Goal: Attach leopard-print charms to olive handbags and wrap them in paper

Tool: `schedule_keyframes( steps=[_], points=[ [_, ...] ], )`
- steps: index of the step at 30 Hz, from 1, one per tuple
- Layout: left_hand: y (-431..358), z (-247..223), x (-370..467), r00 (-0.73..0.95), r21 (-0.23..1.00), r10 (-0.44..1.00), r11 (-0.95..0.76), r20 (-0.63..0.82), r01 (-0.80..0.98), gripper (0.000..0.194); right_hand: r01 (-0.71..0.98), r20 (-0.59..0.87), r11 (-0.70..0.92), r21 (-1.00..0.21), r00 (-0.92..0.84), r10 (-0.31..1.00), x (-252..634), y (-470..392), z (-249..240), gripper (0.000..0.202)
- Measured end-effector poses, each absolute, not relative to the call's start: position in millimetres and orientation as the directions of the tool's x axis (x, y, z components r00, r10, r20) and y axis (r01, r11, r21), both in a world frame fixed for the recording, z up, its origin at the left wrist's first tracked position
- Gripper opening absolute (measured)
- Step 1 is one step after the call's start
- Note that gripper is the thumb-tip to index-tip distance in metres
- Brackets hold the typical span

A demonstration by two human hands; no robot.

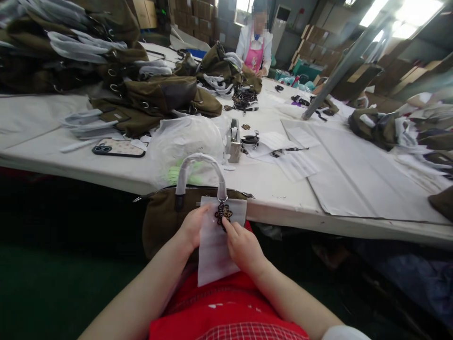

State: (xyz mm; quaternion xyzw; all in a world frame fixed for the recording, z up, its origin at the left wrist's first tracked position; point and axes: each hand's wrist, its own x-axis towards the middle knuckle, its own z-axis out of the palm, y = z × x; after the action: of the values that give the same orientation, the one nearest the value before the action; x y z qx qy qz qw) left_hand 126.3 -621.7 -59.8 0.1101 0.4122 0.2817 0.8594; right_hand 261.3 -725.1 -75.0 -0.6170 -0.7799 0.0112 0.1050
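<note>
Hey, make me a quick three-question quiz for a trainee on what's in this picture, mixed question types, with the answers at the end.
1. True or false: in the picture, the phone lies left of the white plastic bag.
2. The brown bag has a raised handle that is: A) bare, B) covered in white, C) covered in red.
3. Which hand has a fingertip at the flower-shaped charm?

Key: 1. True. 2. B. 3. The right hand.

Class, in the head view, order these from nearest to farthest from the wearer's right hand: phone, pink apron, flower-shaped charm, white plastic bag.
1. Flower-shaped charm, at the right hand
2. White plastic bag, beyond the handbag
3. Phone, farther left on the table
4. Pink apron, far across the table
</note>
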Motion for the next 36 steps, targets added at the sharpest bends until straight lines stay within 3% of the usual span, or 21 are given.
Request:
schedule_keyframes(
  steps=[3,6,9,12,15,18,22,24,28,30,33,34,36],
  points=[
    [-624,-59,131,0.421,0.529,0.662,0.749,-0.62,-0.399,0.018,0.956,0.109,0.26,-0.137,-0.247,0.963,260,-725,-77,0.053],
    [-627,-62,137,0.289,0.673,0.775,0.632,-0.562,-0.385,0.031,0.938,0.089,0.292,-0.187,-0.279,0.956,262,-727,-71,0.051],
    [-628,-66,140,0.279,0.686,0.787,0.617,-0.551,-0.385,0.04,0.904,0.16,0.294,-0.311,-0.255,0.953,273,-730,-60,0.041],
    [-627,-68,139,0.318,0.667,0.774,0.633,-0.547,-0.393,0.044,0.889,0.297,0.108,-0.446,0.032,0.954,293,-726,-52,0.028],
    [-628,-69,137,0.331,0.666,0.776,0.631,-0.537,-0.398,0.044,0.806,0.253,-0.055,-0.589,0.248,0.935,310,-714,-55,0.026],
    [-629,-70,136,0.321,0.71,0.803,0.595,-0.502,-0.377,0.042,0.66,0.14,-0.01,-0.751,0.174,0.975,310,-697,-60,0.029],
    [-632,-74,139,0.247,0.847,0.886,0.452,-0.392,-0.278,0.039,0.444,0.151,0.06,-0.894,0.171,0.974,287,-671,-57,0.032],
    [-634,-75,140,0.163,0.9,0.922,0.381,-0.352,-0.21,0.035,0.41,0.089,0.014,-0.912,0.165,0.982,274,-660,-54,0.031],
    [-637,-73,137,0.115,0.913,0.93,0.365,-0.349,-0.182,0.03,0.605,0.021,-0.071,-0.793,0.143,0.99,265,-649,-55,0.027],
    [-636,-69,133,0.201,0.848,0.89,0.452,-0.409,-0.275,0.028,0.663,0.038,-0.065,-0.746,0.14,0.989,265,-652,-59,0.025],
    [-630,-64,128,0.346,0.656,0.774,0.633,-0.53,-0.411,0.015,0.683,0.096,-0.02,-0.73,0.131,0.987,267,-661,-66,0.023],
    [-628,-64,127,0.365,0.615,0.746,0.666,-0.557,-0.422,0.02,0.689,0.11,-0.004,-0.725,0.122,0.986,267,-663,-68,0.022],
    [-624,-64,129,0.313,0.678,0.77,0.638,-0.555,-0.366,0.033,0.699,0.125,0.015,-0.715,0.107,0.986,267,-667,-71,0.021]
  ],
)
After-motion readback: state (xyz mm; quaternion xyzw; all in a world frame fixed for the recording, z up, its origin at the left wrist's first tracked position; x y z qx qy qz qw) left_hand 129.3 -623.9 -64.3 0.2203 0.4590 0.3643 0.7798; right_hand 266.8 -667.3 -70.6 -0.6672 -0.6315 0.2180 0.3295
